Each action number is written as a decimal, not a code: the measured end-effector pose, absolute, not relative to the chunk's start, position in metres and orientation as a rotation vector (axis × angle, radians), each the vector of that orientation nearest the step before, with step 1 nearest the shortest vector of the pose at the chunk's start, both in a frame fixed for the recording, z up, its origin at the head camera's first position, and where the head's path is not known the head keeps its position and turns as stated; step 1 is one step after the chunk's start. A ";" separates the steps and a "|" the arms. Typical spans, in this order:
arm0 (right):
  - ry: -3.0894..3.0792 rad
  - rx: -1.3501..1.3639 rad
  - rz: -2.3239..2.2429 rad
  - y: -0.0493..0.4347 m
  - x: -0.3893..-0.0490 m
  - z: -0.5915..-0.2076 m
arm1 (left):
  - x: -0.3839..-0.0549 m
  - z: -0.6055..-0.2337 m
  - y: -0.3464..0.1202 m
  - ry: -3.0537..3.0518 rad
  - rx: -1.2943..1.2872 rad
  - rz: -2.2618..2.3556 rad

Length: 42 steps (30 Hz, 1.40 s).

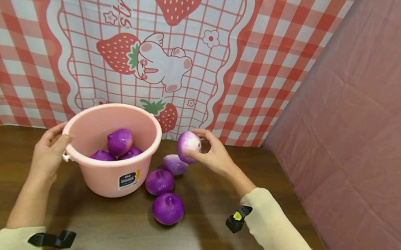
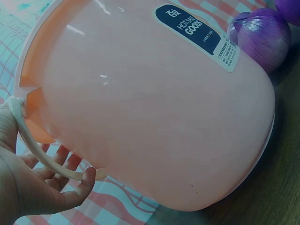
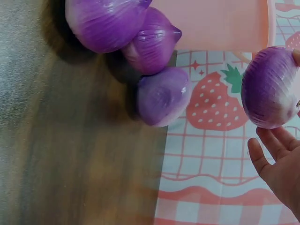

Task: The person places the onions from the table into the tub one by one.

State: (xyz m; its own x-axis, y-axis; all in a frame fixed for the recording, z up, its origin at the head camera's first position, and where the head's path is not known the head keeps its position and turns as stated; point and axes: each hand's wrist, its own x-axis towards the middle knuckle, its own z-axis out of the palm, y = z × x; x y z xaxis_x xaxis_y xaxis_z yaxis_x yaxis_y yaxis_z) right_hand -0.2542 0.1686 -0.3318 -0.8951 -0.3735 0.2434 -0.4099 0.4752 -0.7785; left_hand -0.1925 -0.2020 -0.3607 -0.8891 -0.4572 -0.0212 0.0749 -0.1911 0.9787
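Observation:
A pink bucket (image 1: 106,180) stands on the table, tilted slightly in view, with several purple onions (image 1: 119,142) inside. My left hand (image 1: 48,154) grips its rim at the left side, thumb over the edge; in the left wrist view the bucket's pale handle (image 2: 51,164) loops past the fingers. My right hand (image 1: 215,154) pinches a purple-and-white onion (image 1: 188,145) in the air, right of the bucket. Three more onions lie in a row on the table: a paler one (image 1: 175,165) under the held onion, a middle one (image 1: 160,182), and a near one (image 1: 168,208).
The brown wooden table (image 1: 115,239) meets a red-checked strawberry cloth (image 1: 267,65) hanging behind it. A plain pink cloth (image 1: 388,109) hangs along the right side. Each sleeve carries a black wrist strap, the right one (image 1: 238,219) beside the forearm.

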 end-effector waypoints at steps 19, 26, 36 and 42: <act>-2.655 0.779 1.383 0.144 -0.258 -0.307 | -0.193 -0.363 -0.204 -1.727 0.442 -2.148; -2.661 0.807 1.337 0.133 -0.259 -0.300 | -0.193 -0.362 -0.203 -1.730 0.444 -2.150; -2.646 0.817 1.348 0.127 -0.260 -0.294 | -0.193 -0.362 -0.202 -1.734 0.434 -2.136; -2.616 0.849 1.382 0.122 -0.261 -0.286 | -0.193 -0.361 -0.202 -1.729 0.428 -2.135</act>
State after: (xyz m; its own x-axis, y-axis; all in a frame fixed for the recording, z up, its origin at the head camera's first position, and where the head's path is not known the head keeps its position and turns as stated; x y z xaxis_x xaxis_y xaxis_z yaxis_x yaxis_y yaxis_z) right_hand -0.2614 0.1217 -0.2856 -0.8459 -0.4397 0.3018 -0.4971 0.4450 -0.7449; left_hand -0.1926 -0.2021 -0.3615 -0.8898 -0.4563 -0.0093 0.0858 -0.1873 0.9785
